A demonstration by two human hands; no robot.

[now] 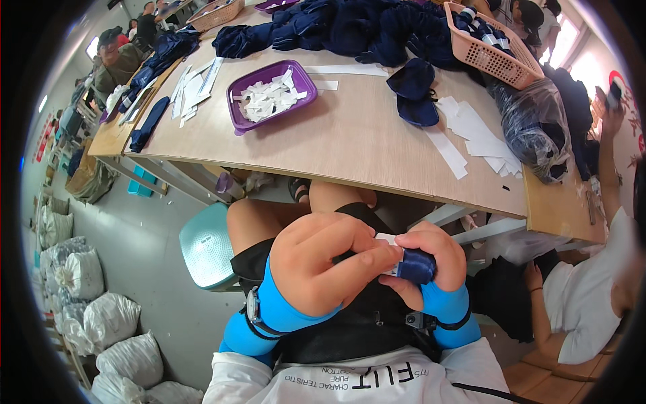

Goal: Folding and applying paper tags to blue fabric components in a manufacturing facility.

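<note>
Above my lap I hold a small roll of shiny navy fabric with a white paper band round it. My left hand is closed, its fingers pinching the banded end. My right hand wraps round the roll's other end, thumb and fingers on opposite sides. On the table beyond, a purple basket holds many small white paper strips. To its right lie a flat piece of navy fabric and loose white paper strips.
A navy fabric heap covers the table's far side. A pink basket holds banded rolls beside a clear plastic bag. A teal stool stands at left, beyond it white sacks. A person sits close at right.
</note>
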